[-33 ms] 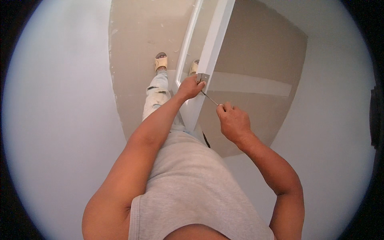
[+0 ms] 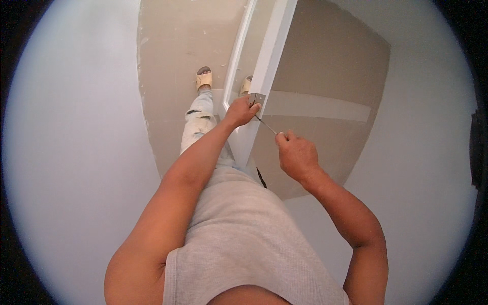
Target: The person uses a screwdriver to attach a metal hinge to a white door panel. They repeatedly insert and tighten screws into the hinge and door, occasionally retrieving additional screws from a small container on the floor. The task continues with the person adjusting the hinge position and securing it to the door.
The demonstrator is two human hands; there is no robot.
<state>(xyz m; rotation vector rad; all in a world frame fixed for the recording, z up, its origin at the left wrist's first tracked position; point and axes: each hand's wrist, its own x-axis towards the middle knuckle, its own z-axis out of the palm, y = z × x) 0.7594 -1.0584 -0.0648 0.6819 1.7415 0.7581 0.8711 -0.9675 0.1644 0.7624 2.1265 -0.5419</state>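
A white door or panel (image 2: 268,56) stands upright in front of me, its narrow edge turned my way. On that edge sits a metal hinge (image 2: 260,97), partly covered by fingers. My left hand (image 2: 242,111) is closed on the hinge, with the thumb pressed near its lower end. My right hand (image 2: 299,157) is wrapped round a screwdriver, whose handle is hidden in the fist. The thin metal shaft of the screwdriver (image 2: 268,125) slants up and left to the hinge, just below the left thumb. Its tip is too small to make out.
Pale walls rise on the left (image 2: 76,142) and right (image 2: 422,132). The floor (image 2: 325,66) is beige, with a lighter strip (image 2: 320,105) across it. My feet, in yellow sandals (image 2: 204,79), stand on both sides of the panel's raised white trim. A dark object (image 2: 476,150) shows at the far right.
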